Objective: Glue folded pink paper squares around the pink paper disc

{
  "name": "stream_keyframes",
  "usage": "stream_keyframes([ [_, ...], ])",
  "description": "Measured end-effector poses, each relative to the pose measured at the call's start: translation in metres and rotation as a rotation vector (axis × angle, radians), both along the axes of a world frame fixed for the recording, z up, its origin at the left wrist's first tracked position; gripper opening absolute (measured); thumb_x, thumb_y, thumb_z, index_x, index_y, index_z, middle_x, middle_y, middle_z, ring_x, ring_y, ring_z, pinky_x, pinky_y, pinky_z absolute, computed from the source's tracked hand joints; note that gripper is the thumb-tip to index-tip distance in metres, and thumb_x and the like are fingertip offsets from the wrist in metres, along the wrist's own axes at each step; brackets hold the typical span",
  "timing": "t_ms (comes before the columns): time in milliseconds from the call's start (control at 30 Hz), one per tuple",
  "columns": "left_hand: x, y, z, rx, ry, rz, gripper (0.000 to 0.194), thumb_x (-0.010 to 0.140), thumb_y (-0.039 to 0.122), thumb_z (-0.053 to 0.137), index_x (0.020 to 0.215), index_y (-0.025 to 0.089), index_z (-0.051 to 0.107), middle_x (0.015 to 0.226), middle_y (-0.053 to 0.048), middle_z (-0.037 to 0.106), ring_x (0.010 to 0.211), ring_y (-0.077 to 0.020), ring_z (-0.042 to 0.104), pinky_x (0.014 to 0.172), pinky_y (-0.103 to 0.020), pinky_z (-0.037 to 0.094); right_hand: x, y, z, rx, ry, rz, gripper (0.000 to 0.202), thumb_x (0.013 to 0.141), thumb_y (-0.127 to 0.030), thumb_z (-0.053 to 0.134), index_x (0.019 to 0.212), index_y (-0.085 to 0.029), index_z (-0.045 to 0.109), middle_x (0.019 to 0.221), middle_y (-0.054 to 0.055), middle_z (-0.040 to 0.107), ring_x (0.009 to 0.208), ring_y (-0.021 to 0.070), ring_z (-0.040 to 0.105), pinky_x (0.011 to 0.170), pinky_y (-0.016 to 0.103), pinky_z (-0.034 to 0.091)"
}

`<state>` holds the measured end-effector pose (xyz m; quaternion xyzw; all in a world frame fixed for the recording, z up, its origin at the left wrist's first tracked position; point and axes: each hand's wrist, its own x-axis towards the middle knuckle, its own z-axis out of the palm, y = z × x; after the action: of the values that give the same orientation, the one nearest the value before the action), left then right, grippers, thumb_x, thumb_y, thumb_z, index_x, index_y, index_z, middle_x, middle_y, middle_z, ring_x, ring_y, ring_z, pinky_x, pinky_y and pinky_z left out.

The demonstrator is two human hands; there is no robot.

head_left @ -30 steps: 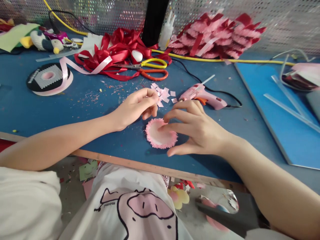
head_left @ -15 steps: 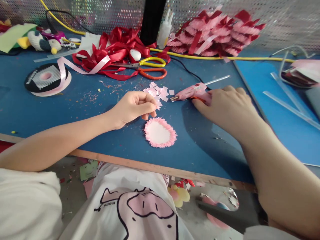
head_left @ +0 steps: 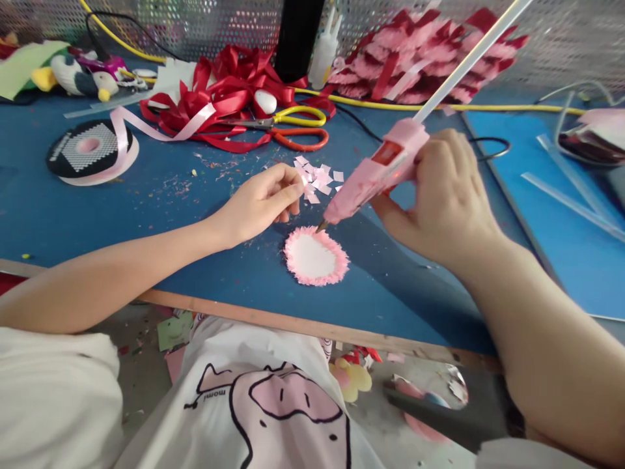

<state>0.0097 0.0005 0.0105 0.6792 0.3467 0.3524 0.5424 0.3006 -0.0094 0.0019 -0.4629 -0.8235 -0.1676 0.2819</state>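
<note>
Left fingers [head_left: 287,195]: curled toward the thumb beside the pink squares [head_left: 321,178]; cannot tell whether they pinch one.
Right fingers [head_left: 436,157]: wrapped round the glue gun [head_left: 370,180] by its handle.
Fringed disc [head_left: 316,257]: flat on the desk [head_left: 244,283], white centre up.
Nozzle [head_left: 322,226]: angled down at the disc's far rim; contact unclear.

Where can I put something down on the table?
There's mostly bare room between the ribbon spool and the left arm, and between the fluffy pink circle and the right arm. It's crowded at the back, around the red ribbon and scissors.
</note>
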Motion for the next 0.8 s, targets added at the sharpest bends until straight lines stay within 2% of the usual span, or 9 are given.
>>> stream_keyframes([
  [133,0.0013,-0.0005,-0.0043,0.018,0.069,0.027,0.018,0.107,0.025,0.062,0.092,0.020,0.055,0.081,0.001,0.069,0.067,-0.0079,0.062,0.071,-0.025,0.050,-0.0010,-0.0046,-0.0008,0.078,-0.044,0.008,0.023,0.100,-0.038,0.059,0.120,-0.027,0.053,0.120,0.016,0.068,0.104,0.0336,0.062,0.088,0.054,0.046],
  [267,0.0019,-0.0028,-0.0083,0.104,0.150,0.026,0.016,0.105,0.024,0.062,0.091,0.020,0.055,0.083,-0.001,0.073,0.074,-0.0105,0.067,0.078,-0.028,0.053,-0.0011,-0.0068,-0.0003,0.092,-0.032,0.012,0.022,0.102,-0.038,0.059,0.120,-0.026,0.058,0.118,0.015,0.071,0.105,0.0331,0.063,0.089,0.053,0.046],
  [433,0.0013,-0.0044,-0.0071,0.157,0.199,-0.011,0.012,0.103,0.024,0.060,0.092,0.020,0.056,0.085,-0.003,0.076,0.077,-0.0125,0.070,0.079,-0.030,0.052,-0.0020,-0.0072,-0.0008,0.149,-0.026,0.083,0.021,0.104,-0.034,0.057,0.124,-0.027,0.061,0.116,0.013,0.074,0.104,0.0317,0.063,0.089,0.053,0.047],
  [567,0.0002,-0.0061,-0.0033,0.203,0.261,-0.030,0.010,0.102,0.024,0.059,0.092,0.021,0.057,0.086,-0.002,0.076,0.080,-0.0136,0.069,0.079,-0.030,0.051,-0.0029,-0.0083,-0.0010,0.091,0.002,0.052,0.023,0.104,-0.035,0.057,0.125,-0.028,0.064,0.117,0.014,0.075,0.106,0.0330,0.064,0.093,0.055,0.046],
  [800,-0.0012,-0.0092,0.0009,0.231,0.322,-0.053,0.010,0.101,0.026,0.059,0.093,0.020,0.059,0.089,-0.002,0.077,0.082,-0.0141,0.068,0.081,-0.031,0.049,-0.0049,-0.0093,0.0018,0.251,-0.069,0.119,0.025,0.106,-0.024,0.056,0.131,-0.026,0.059,0.115,0.012,0.076,0.103,0.0278,0.066,0.089,0.050,0.051],
])
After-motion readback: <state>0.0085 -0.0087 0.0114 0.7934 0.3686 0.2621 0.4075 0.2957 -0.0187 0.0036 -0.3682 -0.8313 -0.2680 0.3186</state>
